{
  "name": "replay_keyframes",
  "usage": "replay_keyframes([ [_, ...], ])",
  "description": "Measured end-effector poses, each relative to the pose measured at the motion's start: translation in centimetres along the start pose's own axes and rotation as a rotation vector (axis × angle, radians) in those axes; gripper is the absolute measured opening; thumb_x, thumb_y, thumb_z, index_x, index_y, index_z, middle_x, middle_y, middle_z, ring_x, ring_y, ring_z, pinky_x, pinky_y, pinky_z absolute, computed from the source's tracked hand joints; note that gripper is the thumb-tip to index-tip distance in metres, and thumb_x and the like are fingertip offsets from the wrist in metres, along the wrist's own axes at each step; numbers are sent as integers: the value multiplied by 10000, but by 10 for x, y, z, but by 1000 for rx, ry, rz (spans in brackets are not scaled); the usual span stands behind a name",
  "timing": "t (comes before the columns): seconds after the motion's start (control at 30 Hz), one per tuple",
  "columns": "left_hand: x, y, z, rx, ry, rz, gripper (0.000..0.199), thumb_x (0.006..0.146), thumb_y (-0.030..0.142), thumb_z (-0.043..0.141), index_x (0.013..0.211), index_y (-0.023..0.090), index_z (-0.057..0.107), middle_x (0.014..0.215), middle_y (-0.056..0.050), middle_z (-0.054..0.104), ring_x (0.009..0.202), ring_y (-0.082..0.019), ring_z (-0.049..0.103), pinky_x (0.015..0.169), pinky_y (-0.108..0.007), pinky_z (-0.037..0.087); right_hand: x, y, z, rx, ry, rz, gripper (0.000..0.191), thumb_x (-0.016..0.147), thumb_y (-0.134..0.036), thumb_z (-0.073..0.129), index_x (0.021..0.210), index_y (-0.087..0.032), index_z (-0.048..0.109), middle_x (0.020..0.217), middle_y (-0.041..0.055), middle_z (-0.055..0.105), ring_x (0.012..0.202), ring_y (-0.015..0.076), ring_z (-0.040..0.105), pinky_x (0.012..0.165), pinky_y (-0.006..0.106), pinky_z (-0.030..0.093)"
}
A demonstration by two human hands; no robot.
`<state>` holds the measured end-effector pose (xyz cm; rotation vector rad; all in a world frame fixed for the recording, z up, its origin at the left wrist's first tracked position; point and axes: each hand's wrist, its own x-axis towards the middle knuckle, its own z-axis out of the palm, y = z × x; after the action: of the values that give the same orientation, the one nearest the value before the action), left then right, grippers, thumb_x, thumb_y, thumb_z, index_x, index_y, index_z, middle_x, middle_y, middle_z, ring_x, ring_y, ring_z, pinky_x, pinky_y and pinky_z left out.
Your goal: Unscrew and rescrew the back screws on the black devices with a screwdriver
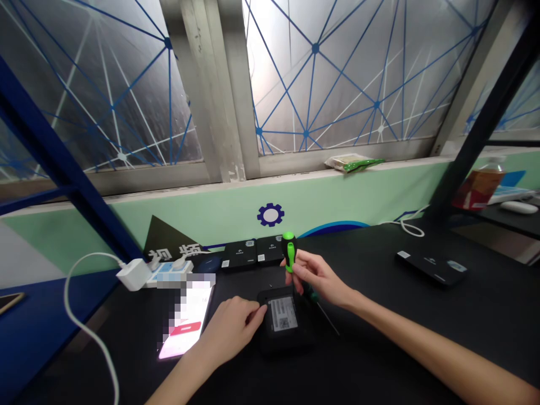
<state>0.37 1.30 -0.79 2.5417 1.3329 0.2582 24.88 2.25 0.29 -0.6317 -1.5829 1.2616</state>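
Observation:
My right hand [314,273] is closed around a screwdriver [289,253] with a bright green and black handle. The screwdriver stands roughly upright over the far right part of a flat black device [287,340]; whether its tip touches is hidden. This device bears a grey-white label [283,314] with a printed code. At its left edge, my left hand [236,323] grips with bent fingers and thumb. Beneath my right hand, a second screwdriver [324,315] with a dark green handle lies on the black table, its thin shaft slanting toward me.
A lit phone [189,320] lies left of my left hand. Behind it are a power strip [171,274] and a white charger [134,274] with a cable. Black boxes [239,256] sit along the wall, and another black box [432,267] lies at the right.

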Motion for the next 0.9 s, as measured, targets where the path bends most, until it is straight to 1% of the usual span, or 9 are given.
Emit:
replay_keyframes([
  [0.07,0,-1,0,2,1,-3,491,1035,410,365,623,187,510,591,3,575,529,-145,533,525,-296,190,-1,1,2,9,24,10,254,936,-416,607,1012,-186,529,797,13,644,551,96,541,531,237,455],
  [0.17,0,-1,0,4,4,-3,487,1033,407,371,620,187,508,590,6,573,534,-144,534,524,-295,189,-1,4,5,6,86,26,339,883,-376,692,1090,-221,472,728,-27,635,540,102,554,507,217,455],
  [0.27,0,0,-1,7,6,2,485,1030,402,377,609,185,486,580,12,561,523,-137,520,523,-294,187,-1,6,7,1,111,29,369,857,-358,725,1072,-224,457,696,-38,632,534,103,557,492,206,447],
  [0.37,0,1,-1,10,10,8,486,1028,396,381,599,183,463,568,17,548,513,-130,509,523,-295,189,0,5,6,12,106,21,309,891,-373,684,1034,-211,461,723,-21,645,522,94,541,491,210,435],
  [0.47,0,0,-1,6,17,19,475,1027,388,380,606,185,468,578,15,558,525,-133,517,529,-295,195,0,3,4,10,64,-2,229,944,-384,609,986,-196,485,764,1,650,522,87,525,506,223,426],
  [0.57,0,0,0,8,26,21,473,1023,390,379,603,187,451,573,16,550,516,-133,500,528,-294,194,-1,2,2,-5,31,-23,223,976,-399,547,929,-183,514,792,19,642,540,90,523,521,236,430],
  [0.7,0,0,1,-13,24,10,473,1014,392,382,589,189,429,555,17,524,500,-131,477,520,-294,196,-3,3,3,-23,50,-26,235,978,-413,535,1017,-181,544,787,16,634,535,92,517,521,240,436],
  [0.83,3,0,1,-55,42,-72,490,983,439,412,565,192,354,508,31,443,470,-128,426,497,-278,206,-3,6,6,-27,111,11,276,914,-394,648,1057,-198,516,722,-15,633,508,88,519,496,218,434],
  [0.9,7,0,-1,-71,44,-135,485,954,468,451,563,198,355,508,35,445,482,-134,438,491,-268,225,-2,7,7,-24,135,22,306,888,-392,683,1043,-202,500,693,-25,630,506,90,523,484,208,434],
])
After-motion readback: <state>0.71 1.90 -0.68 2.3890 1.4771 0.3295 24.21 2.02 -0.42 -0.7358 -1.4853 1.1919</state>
